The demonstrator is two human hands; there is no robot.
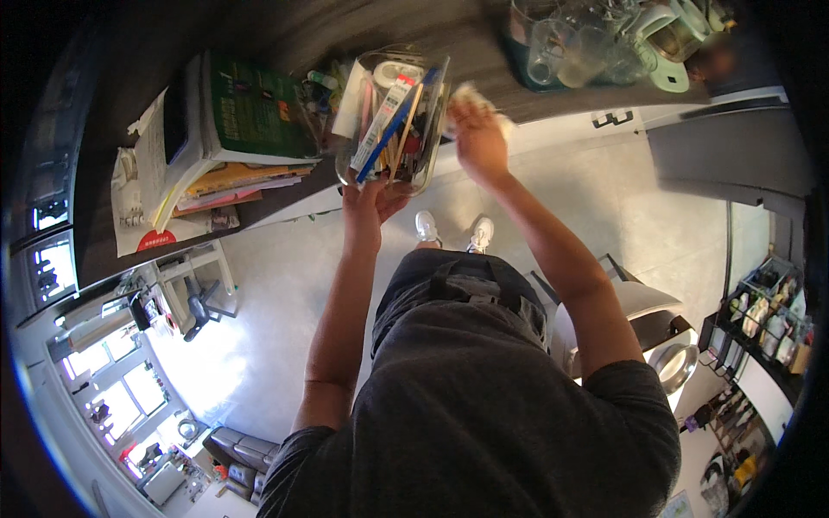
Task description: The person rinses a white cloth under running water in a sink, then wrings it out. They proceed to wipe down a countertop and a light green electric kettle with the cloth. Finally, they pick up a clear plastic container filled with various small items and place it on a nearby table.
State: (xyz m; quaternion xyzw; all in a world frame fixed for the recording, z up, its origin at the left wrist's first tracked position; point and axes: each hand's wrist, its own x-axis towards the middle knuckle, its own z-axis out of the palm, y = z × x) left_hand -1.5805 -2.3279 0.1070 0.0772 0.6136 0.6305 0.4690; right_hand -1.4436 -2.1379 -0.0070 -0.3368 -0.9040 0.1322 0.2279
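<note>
My left hand [372,202] grips the near end of a clear plastic bin [439,123], which is tilted above the dark wood counter's front edge. Inside lie a slim white box with a red end [383,120], a long blue stick-shaped item [387,141], pale wooden sticks [407,133] and a white rounded item [396,73]. Smaller contents at the bottom are hard to make out. Just right of the bin, my right hand [480,139] has a crumpled white cloth or tissue [471,96] under its fingers, blurred by motion.
Left of the bin, a thick green book [256,110] tops a stack of papers and envelopes [239,181] on the counter [473,45]. A teal basin [534,74] of clear cups stands at the back right, beside a pale green appliance [667,71]. A chair [638,301] is behind my right arm.
</note>
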